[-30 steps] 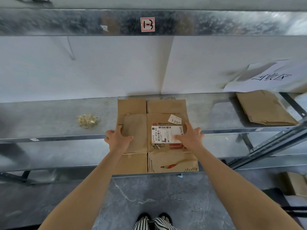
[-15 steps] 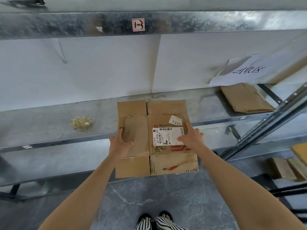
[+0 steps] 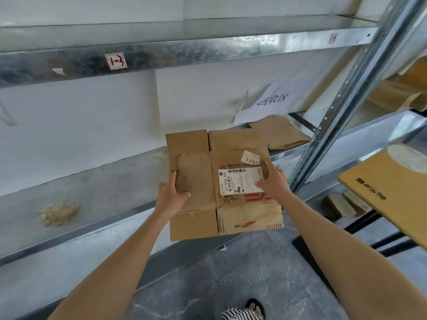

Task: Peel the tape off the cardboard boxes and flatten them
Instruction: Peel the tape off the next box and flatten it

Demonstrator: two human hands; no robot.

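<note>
A flattened brown cardboard box point(image 3: 233, 144) with a white shipping label point(image 3: 238, 180) and a small "135" tag is held flat in front of the metal shelf point(image 3: 92, 188), its near half past the shelf's front edge. My left hand point(image 3: 169, 195) grips its left edge, thumb on top and fingers underneath. Over on the right edge, my right hand point(image 3: 273, 181) holds on with the thumb on the label. A crumpled wad of peeled tape point(image 3: 59, 213) lies on the shelf to the left.
Another flattened cardboard point(image 3: 279, 132) lies at the shelf's right end under a white paper sign point(image 3: 270, 102). A slanted metal upright point(image 3: 342, 105) stands right of the box. A yellow-brown carton point(image 3: 392, 188) juts in at far right. Grey floor lies below.
The box has come up off the shelf and moved right, toward the other cardboard. Both hands went from resting on it to gripping its edges. My view has swung to the right.
</note>
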